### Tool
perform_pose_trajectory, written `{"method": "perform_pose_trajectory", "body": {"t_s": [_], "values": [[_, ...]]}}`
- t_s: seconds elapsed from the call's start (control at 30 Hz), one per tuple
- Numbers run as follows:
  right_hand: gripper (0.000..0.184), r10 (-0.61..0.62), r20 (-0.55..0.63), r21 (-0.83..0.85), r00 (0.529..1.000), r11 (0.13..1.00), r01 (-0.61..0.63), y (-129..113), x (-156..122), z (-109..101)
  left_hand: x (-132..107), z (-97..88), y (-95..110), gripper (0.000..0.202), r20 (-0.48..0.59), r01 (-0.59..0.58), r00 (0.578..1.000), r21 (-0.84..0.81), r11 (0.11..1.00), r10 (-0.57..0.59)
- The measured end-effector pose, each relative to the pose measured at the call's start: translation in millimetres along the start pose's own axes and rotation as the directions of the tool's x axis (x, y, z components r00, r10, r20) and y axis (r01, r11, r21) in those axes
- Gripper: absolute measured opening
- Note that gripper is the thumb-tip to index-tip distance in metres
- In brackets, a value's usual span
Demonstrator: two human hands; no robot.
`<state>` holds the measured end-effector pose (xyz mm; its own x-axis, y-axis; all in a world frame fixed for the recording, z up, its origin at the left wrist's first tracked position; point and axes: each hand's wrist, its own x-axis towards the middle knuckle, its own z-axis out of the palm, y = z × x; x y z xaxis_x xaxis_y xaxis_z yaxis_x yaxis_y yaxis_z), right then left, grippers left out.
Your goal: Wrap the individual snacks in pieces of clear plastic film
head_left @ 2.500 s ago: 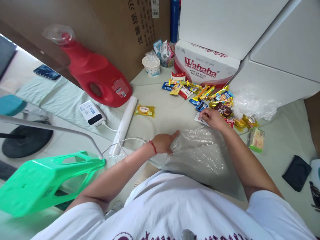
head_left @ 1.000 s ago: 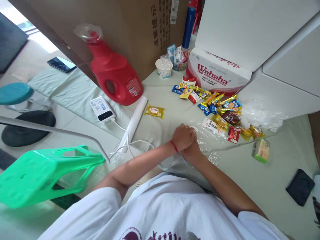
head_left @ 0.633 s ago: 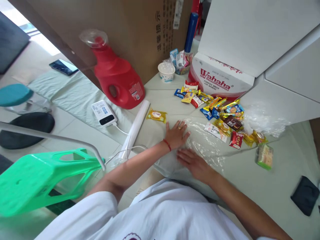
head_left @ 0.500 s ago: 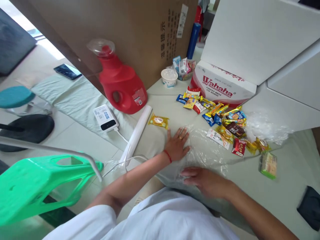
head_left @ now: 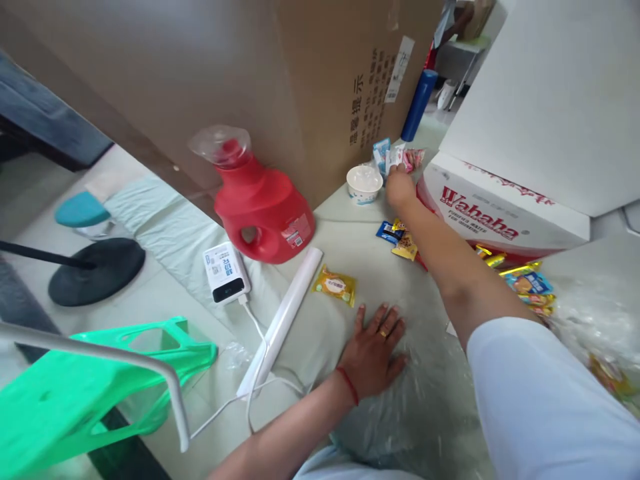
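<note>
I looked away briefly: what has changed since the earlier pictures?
The right hand has parted from the left hand and moved forward to the packets by the cup; whether it grips one is unclear. The left hand now lies spread on the clear bag. The cup, red bottle and yellow snack stayed put.

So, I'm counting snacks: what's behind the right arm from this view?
Peeking out past the right arm are a yellow packet on one side and gold wrappers on the other; the Wahaha box is partly covered. Anything fully behind cannot be seen.
</note>
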<state>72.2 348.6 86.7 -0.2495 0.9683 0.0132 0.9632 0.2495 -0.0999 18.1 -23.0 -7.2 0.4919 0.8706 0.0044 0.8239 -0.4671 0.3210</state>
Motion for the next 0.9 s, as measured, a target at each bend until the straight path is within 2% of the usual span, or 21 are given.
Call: {"method": "perform_pose_trajectory", "body": {"t_s": [0.07, 0.13, 0.3, 0.37, 0.47, 0.57, 0.7, 0.83, 0.9], "values": [[0.048, 0.053, -0.060, 0.028, 0.997, 0.998, -0.051, 2, 17, 13, 0, 0.1, -1, 0.071, 0.010, 0.001, 1.000, -0.020, 1.000, -0.001], [0.046, 0.078, -0.124, 0.061, 0.989, 0.996, -0.071, 5, 19, 27, 1, -0.5, -1, 0.070, 0.019, 0.009, 1.000, -0.043, 0.999, -0.008], [0.042, -0.022, -0.144, 0.081, 0.989, 0.996, 0.034, 5, -10, 50, 1, -1.1, -1, 0.068, 0.019, 0.019, 1.000, -0.066, 0.998, -0.018], [0.046, -0.007, -0.188, 0.099, 0.982, 0.995, 0.026, 4, -14, 49, 1, -0.9, 0, 0.067, 0.017, 0.013, 1.000, -0.049, 0.999, -0.013], [0.049, 0.113, -0.235, 0.171, 0.965, 0.983, -0.073, 6, -3, 44, 1, -1.6, 1, 0.067, 0.012, 0.013, 1.000, -0.023, 1.000, -0.013], [0.048, 0.207, -0.167, 0.208, 0.964, 0.963, -0.171, 9, 15, 41, 0, -3.1, 1, 0.067, 0.008, 0.016, 1.000, -0.015, 1.000, -0.016], [0.048, 0.157, -0.146, 0.135, 0.977, 0.981, -0.138, 10, 18, 43, 1, -2.7, 0, 0.067, 0.003, 0.006, 1.000, -0.005, 1.000, -0.006], [0.044, 0.044, -0.150, 0.072, 0.988, 0.997, -0.033, 2, -14, 41, 0, 1.6, 0, 0.066, -0.024, 0.004, 1.000, 0.032, 0.999, -0.004], [0.044, 0.021, -0.138, 0.013, 0.990, 1.000, -0.020, -6, -37, 39, 0, 4.0, 0, 0.065, -0.037, 0.003, 0.999, 0.047, 0.999, -0.002]]}}
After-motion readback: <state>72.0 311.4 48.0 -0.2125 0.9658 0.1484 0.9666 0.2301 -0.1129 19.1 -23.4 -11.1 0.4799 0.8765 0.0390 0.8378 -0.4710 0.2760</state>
